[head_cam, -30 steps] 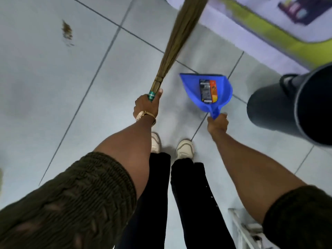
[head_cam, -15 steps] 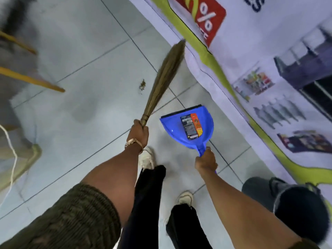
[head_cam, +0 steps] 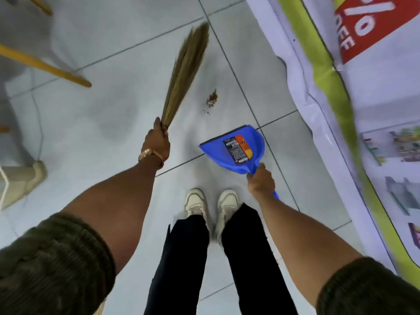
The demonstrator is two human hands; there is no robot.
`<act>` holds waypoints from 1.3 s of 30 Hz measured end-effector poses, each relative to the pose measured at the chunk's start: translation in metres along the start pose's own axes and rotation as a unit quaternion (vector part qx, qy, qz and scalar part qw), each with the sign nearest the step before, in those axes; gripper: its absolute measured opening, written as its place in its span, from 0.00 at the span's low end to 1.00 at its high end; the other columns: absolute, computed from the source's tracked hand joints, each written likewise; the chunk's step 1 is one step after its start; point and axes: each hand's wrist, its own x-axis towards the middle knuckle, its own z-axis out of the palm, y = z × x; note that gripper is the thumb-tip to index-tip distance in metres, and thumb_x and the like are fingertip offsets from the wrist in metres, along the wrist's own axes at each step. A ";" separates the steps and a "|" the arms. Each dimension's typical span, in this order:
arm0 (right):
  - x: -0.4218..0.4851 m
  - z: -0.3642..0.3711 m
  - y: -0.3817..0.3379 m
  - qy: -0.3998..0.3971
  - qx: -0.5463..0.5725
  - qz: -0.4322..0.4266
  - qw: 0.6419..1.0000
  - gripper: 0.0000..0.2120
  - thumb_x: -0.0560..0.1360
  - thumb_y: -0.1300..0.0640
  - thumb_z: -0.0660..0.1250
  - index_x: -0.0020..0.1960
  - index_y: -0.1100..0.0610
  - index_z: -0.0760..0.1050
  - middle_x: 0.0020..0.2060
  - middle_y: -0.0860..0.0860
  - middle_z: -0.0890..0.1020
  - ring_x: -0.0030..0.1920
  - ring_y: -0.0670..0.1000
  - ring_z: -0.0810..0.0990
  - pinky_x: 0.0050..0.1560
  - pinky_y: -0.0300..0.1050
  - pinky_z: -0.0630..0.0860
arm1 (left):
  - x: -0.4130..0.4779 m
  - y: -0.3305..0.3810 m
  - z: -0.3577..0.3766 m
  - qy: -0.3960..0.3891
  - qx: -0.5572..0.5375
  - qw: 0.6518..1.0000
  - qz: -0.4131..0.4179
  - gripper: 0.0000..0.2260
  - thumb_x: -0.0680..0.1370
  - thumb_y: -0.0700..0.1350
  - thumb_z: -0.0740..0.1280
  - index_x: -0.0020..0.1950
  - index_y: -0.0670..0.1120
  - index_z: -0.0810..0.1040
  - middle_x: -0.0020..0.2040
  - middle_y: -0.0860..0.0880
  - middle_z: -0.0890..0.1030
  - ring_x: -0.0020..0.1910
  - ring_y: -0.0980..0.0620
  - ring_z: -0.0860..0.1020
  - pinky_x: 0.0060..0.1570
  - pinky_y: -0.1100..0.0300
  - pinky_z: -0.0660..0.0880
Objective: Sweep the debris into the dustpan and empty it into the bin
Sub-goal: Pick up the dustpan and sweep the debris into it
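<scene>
Pale grey tiled floor (head_cam: 102,110) — wooden chair legs (head_cam: 45,64) left, printed banner (head_cam: 375,110) right.

One broom (head_cam: 185,71), one dustpan (head_cam: 236,151), one debris pile (head_cam: 211,101), two shoes (head_cam: 195,203).

Both arms extended downward; left hand (head_cam: 157,142) fisted in tight grip; right hand (head_cam: 261,181) likewise clenched.

A: Non-task items?
B: Grey tiled floor (head_cam: 95,114). Printed banner (head_cam: 375,110) along the right edge, green stripe, red "% OFF" panel (head_cam: 363,26).
A: Left side?
B: Wooden legs (head_cam: 45,65), possibly a chair's; blurred. White cord (head_cam: 4,189) at the edge.
</scene>
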 end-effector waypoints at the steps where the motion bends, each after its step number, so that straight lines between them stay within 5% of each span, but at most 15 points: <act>1: 0.015 0.008 -0.006 0.000 0.005 -0.011 1.000 0.15 0.78 0.57 0.63 0.62 0.63 0.69 0.57 0.62 0.80 0.59 0.64 0.78 0.59 0.55 0.74 | 0.013 -0.005 0.011 -0.004 0.008 1.000 0.010 0.19 0.80 0.42 0.56 0.72 0.43 0.63 0.55 0.31 0.77 0.53 0.32 0.76 0.47 0.47 0.71; 7: 0.114 0.072 -0.008 0.026 0.058 -0.030 0.998 0.06 0.72 0.58 0.67 0.44 0.61 0.73 0.42 0.57 0.81 0.46 0.64 0.81 0.40 0.48 0.73 | 0.089 -0.036 0.102 -0.004 0.013 1.000 0.009 0.20 0.78 0.40 0.56 0.71 0.43 0.62 0.56 0.33 0.74 0.50 0.33 0.76 0.44 0.48 0.70; 12: 0.161 0.109 0.008 0.050 0.029 -0.046 0.997 0.12 0.71 0.53 0.70 0.47 0.60 0.75 0.43 0.57 0.83 0.45 0.63 0.81 0.46 0.52 0.76 | 0.141 -0.061 0.151 -0.001 0.072 0.996 0.043 0.25 0.82 0.47 0.50 0.78 0.56 0.46 0.56 0.33 0.73 0.49 0.34 0.75 0.47 0.45 0.71; 23: 0.178 0.125 -0.011 0.060 0.062 -0.045 0.995 0.12 0.72 0.56 0.71 0.51 0.62 0.76 0.47 0.58 0.82 0.47 0.62 0.81 0.43 0.47 0.71 | 0.124 -0.091 0.167 -0.117 0.051 0.992 0.002 0.22 0.81 0.49 0.55 0.74 0.62 0.58 0.66 0.38 0.75 0.61 0.34 0.75 0.60 0.48 0.72; 31: 0.175 0.109 -0.014 0.047 0.057 -0.025 0.997 0.10 0.72 0.62 0.69 0.53 0.62 0.75 0.50 0.59 0.82 0.49 0.63 0.81 0.45 0.49 0.73 | 0.055 -0.072 0.125 -0.176 0.106 0.978 0.028 0.20 0.82 0.50 0.53 0.73 0.66 0.58 0.58 0.42 0.79 0.51 0.39 0.78 0.47 0.50 0.75; 39: 0.162 0.084 0.014 0.033 0.087 0.015 0.996 0.11 0.73 0.67 0.67 0.55 0.64 0.73 0.52 0.62 0.81 0.51 0.64 0.80 0.54 0.57 0.79 | 0.009 -0.062 0.072 -0.113 0.085 0.989 0.041 0.19 0.81 0.52 0.53 0.69 0.72 0.56 0.51 0.47 0.79 0.48 0.41 0.77 0.46 0.47 0.75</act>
